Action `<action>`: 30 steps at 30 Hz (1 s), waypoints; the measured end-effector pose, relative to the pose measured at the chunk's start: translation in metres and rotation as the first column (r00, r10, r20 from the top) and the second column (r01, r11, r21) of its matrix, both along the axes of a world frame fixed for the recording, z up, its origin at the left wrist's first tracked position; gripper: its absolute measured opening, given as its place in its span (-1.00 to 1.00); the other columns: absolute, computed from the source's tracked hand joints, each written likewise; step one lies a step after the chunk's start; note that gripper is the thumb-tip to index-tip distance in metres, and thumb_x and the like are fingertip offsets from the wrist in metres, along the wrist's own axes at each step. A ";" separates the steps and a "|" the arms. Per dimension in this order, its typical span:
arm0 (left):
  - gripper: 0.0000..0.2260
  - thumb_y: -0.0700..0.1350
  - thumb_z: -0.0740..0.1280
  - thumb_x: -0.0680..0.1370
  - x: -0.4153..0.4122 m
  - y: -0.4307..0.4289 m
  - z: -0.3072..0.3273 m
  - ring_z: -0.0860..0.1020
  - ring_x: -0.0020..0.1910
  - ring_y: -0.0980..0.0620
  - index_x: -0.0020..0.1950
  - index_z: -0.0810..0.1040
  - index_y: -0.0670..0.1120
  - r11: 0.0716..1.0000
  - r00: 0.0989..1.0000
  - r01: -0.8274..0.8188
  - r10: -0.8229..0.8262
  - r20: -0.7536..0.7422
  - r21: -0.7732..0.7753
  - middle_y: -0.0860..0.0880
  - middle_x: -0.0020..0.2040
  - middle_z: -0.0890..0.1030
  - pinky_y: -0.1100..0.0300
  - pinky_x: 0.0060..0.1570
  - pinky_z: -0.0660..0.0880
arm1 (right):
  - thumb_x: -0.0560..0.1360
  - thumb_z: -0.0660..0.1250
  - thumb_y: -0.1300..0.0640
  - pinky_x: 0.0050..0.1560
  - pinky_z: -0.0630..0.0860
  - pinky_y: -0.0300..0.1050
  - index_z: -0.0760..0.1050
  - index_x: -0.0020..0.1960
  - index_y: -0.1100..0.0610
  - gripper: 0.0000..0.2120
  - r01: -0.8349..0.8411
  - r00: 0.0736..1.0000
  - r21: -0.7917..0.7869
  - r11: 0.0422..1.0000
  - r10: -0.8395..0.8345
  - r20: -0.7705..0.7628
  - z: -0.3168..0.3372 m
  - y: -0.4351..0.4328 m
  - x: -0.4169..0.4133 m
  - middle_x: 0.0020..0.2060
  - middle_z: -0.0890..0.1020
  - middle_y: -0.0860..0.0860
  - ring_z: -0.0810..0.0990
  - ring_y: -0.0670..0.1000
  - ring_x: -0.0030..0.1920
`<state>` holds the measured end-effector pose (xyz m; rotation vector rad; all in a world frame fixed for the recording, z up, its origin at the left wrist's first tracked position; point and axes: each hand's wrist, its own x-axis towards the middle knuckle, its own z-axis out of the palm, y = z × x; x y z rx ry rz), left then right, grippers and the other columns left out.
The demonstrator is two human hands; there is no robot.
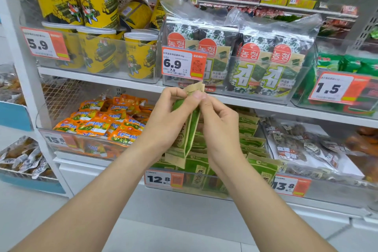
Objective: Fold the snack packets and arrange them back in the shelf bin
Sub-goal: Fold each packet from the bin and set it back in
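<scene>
The left hand [169, 112] and the right hand [218, 122] are together holding one green and kraft-brown paper snack packet [185, 141] upright in the air near the middle of the view. Each grip is pinching narrowly on its brown top flap, and the packet's sides are appearing pressed in lengthwise. By my judgement the fold is partly made and not yet finished, and the packet is not yet sitting in the clear plastic shelf bin [204, 187] lying at six o'clock from the hands. Inside that bin, matching green packets [251, 141] are already standing in overlapping rows toward four o'clock, so part of the work seems done. How many are remaining I cannot tell, nor whether a free slot is waiting beneath the hands, since they are covering that part. The white shelf edge [255, 102] is running just behind the packet's top at twelve o'clock, with the orange price tag reading 6.9 [183, 65] hanging over it. Lifting would be crowding there, and lowering toward six o'clock is looking freer. Orange foil packets [106, 122] are piling at nine o'clock.
</scene>
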<state>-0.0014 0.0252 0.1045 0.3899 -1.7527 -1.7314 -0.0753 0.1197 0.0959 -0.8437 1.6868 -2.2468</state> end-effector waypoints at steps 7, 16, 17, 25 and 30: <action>-0.80 -0.08 0.39 0.68 0.000 0.003 -0.003 0.64 -0.08 0.03 0.12 0.58 -0.23 1.000 0.999 0.013 -0.014 -0.047 -0.006 -0.06 -0.07 0.69 0.08 0.02 0.57 | 0.65 0.40 0.02 -0.02 0.46 0.15 0.72 -0.01 0.25 -0.70 -0.016 0.985 0.033 0.999 0.010 0.175 0.000 0.006 -0.006 -0.16 0.65 0.28 0.52 0.16 -0.12; -0.86 -0.16 0.33 0.70 0.002 -0.001 0.001 0.65 -0.03 -0.06 0.10 0.69 -0.14 0.971 0.984 0.154 -0.134 -0.114 0.182 -0.12 -0.05 0.71 0.00 0.12 0.57 | 0.66 0.40 -0.02 0.25 0.56 0.46 0.74 0.06 0.23 -0.69 -0.051 0.995 0.045 0.998 0.047 0.091 0.005 0.014 -0.006 0.01 0.73 0.34 0.70 0.37 0.10; -0.87 -0.16 0.33 0.70 0.002 -0.001 0.001 0.65 -0.03 -0.05 0.10 0.68 -0.14 0.969 0.983 0.154 -0.131 -0.129 0.191 -0.12 -0.05 0.70 0.01 0.11 0.57 | 0.66 0.41 0.00 0.24 0.58 0.43 0.73 0.07 0.23 -0.71 -0.070 0.995 0.051 0.996 0.067 0.070 0.006 0.015 -0.006 0.02 0.74 0.31 0.70 0.38 0.12; -0.87 -0.11 0.24 0.74 0.004 -0.009 0.006 0.53 -0.08 -0.06 0.20 0.51 -0.14 0.913 0.966 0.037 0.071 -0.248 0.407 -0.18 0.10 0.53 0.01 0.00 0.49 | 0.58 0.48 0.15 0.16 0.69 0.05 0.55 0.22 0.05 -0.76 -0.343 0.925 0.421 0.840 0.380 -0.004 0.015 0.029 0.000 0.08 0.75 0.09 0.74 0.08 0.03; -0.87 -0.02 0.26 0.75 0.009 -0.011 0.010 0.57 0.03 -0.12 0.08 0.48 -0.06 0.957 0.970 0.037 0.036 -0.242 0.289 -0.09 -0.05 0.62 -0.03 -0.02 0.47 | 0.61 0.46 0.14 -0.21 0.56 -0.21 0.56 0.01 0.25 -0.82 -0.163 0.959 0.283 0.945 0.219 -0.179 0.016 0.029 0.005 -0.20 0.68 0.06 0.58 -0.07 -0.30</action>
